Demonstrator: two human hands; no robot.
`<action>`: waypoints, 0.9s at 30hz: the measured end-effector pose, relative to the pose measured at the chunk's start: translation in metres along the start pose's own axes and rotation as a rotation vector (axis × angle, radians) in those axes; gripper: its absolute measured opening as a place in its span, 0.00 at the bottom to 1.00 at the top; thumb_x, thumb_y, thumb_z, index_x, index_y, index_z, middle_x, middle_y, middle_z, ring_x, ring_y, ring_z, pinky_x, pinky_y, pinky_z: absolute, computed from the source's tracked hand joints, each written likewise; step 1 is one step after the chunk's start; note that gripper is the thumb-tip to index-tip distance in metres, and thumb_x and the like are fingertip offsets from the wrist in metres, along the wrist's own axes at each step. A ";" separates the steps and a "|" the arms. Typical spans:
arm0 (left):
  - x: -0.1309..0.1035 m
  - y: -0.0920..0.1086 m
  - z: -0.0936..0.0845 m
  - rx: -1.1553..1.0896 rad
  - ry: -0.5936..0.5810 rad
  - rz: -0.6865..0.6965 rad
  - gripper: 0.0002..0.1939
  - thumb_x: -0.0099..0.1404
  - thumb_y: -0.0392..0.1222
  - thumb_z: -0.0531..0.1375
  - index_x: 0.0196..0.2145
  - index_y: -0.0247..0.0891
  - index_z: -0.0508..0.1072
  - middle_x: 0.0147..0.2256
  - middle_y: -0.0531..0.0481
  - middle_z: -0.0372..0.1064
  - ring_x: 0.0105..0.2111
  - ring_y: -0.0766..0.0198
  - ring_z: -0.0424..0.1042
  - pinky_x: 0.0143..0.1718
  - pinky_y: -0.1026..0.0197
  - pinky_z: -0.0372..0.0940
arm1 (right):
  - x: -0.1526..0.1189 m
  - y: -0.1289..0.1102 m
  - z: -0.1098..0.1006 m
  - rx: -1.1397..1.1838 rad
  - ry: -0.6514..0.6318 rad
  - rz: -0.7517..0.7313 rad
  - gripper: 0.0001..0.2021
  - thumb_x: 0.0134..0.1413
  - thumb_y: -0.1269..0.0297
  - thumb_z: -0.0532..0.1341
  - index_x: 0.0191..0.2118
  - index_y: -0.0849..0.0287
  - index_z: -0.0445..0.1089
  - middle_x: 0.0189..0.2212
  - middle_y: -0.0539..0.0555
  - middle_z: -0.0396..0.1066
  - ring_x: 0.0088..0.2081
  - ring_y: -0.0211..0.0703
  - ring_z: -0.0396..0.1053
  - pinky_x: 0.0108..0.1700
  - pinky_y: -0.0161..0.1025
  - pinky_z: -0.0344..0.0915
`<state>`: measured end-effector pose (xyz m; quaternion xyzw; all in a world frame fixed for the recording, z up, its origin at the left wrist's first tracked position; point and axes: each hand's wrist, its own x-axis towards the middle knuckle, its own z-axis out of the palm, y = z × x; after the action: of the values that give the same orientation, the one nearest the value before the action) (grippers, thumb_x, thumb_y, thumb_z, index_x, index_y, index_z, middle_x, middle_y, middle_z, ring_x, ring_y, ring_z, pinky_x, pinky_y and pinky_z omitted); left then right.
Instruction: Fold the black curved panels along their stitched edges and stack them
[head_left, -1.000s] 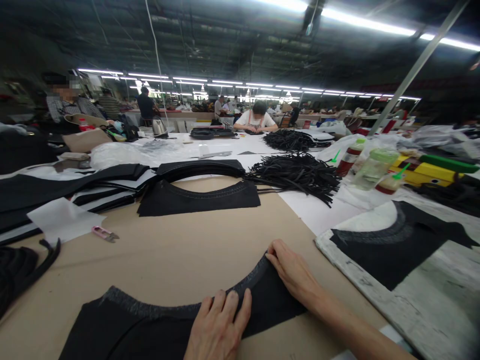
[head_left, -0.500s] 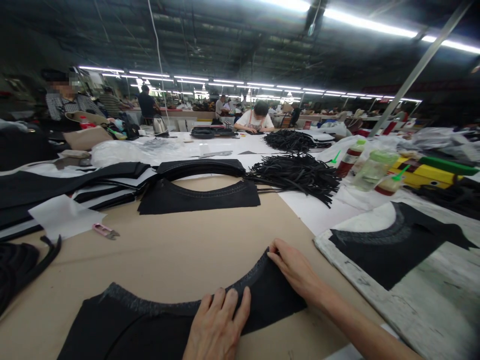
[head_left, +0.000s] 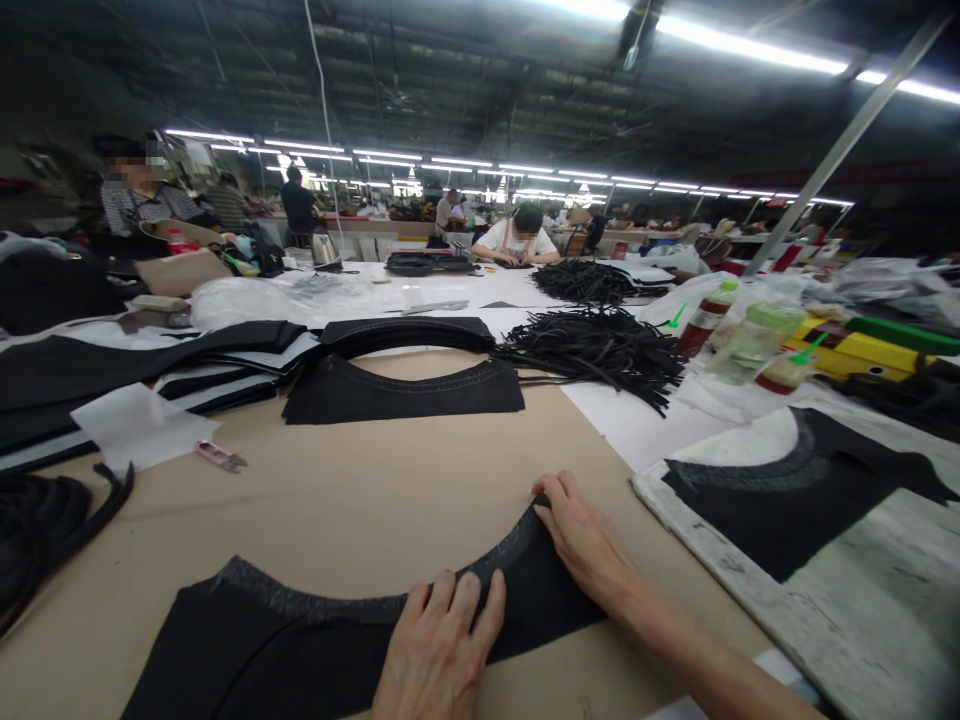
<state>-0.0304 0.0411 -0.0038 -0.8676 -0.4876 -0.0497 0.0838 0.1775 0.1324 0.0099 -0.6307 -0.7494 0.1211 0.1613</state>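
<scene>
Head view: resting the left hand (head_left: 439, 640) flat on a black panel (head_left: 315, 650), fingers spread near the middle of the curved edge (head_left: 360, 608), grip loose and not closed around anything. With the right hand (head_left: 581, 535), pinching the far right end of that same edge, grip closed on the panel. Lying at the near side of the tan counter (head_left: 360, 515), under both hands, with a rough greyish band (head_left: 274, 600) along the curve.

Judging by the hands, probably at the step of aligning or smoothing the edge, rather than cutting or stacking. Impossible to tell the extent of any fold beneath the fingers. For the next move, likely best to anchor with the left palm, work the pinch a little along the curve, and press down without stretching or creasing.

Farther back, a stack of similar panels (head_left: 405, 404); to the right, well apart from the panel in hand, another black piece (head_left: 780, 520) on a whitish slab (head_left: 892, 590). Off to the left, untouched, pink-handled snips (head_left: 217, 457).
</scene>
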 end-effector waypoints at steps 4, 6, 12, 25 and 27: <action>0.001 -0.001 -0.005 -0.046 -0.015 -0.002 0.29 0.62 0.32 0.53 0.60 0.45 0.57 0.46 0.46 0.65 0.44 0.56 0.62 0.43 0.55 0.57 | 0.001 0.005 -0.001 0.048 0.044 -0.026 0.04 0.59 0.65 0.51 0.36 0.55 0.62 0.36 0.51 0.63 0.31 0.40 0.64 0.31 0.37 0.57; 0.002 -0.002 -0.007 -0.065 -0.012 0.015 0.28 0.63 0.34 0.52 0.60 0.44 0.57 0.45 0.46 0.65 0.43 0.56 0.62 0.42 0.54 0.58 | 0.002 0.008 -0.007 0.093 0.052 -0.062 0.06 0.60 0.64 0.50 0.34 0.54 0.63 0.34 0.51 0.64 0.32 0.41 0.65 0.34 0.38 0.59; 0.001 -0.003 -0.007 -0.076 -0.013 0.025 0.29 0.63 0.34 0.52 0.61 0.43 0.55 0.45 0.45 0.65 0.43 0.55 0.62 0.41 0.54 0.58 | -0.013 0.012 -0.019 0.089 0.135 -0.280 0.14 0.62 0.69 0.47 0.42 0.53 0.70 0.41 0.55 0.69 0.44 0.46 0.64 0.45 0.44 0.58; 0.002 -0.001 -0.021 -0.155 -0.040 -0.028 0.23 0.66 0.33 0.49 0.59 0.35 0.54 0.42 0.46 0.66 0.41 0.58 0.64 0.41 0.55 0.61 | -0.025 0.012 -0.010 0.201 0.213 -0.305 0.15 0.61 0.63 0.48 0.47 0.50 0.70 0.44 0.56 0.69 0.47 0.50 0.64 0.50 0.50 0.60; -0.004 -0.006 -0.028 -0.268 -0.032 -0.073 0.20 0.66 0.33 0.51 0.56 0.34 0.58 0.42 0.46 0.67 0.41 0.59 0.63 0.43 0.56 0.61 | -0.030 -0.010 -0.005 0.271 0.184 -0.361 0.14 0.61 0.61 0.51 0.48 0.47 0.69 0.46 0.55 0.67 0.48 0.49 0.65 0.50 0.47 0.61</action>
<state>-0.0378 0.0353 0.0238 -0.8535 -0.5090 -0.1035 -0.0425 0.1752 0.1014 0.0161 -0.4677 -0.8089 0.1320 0.3309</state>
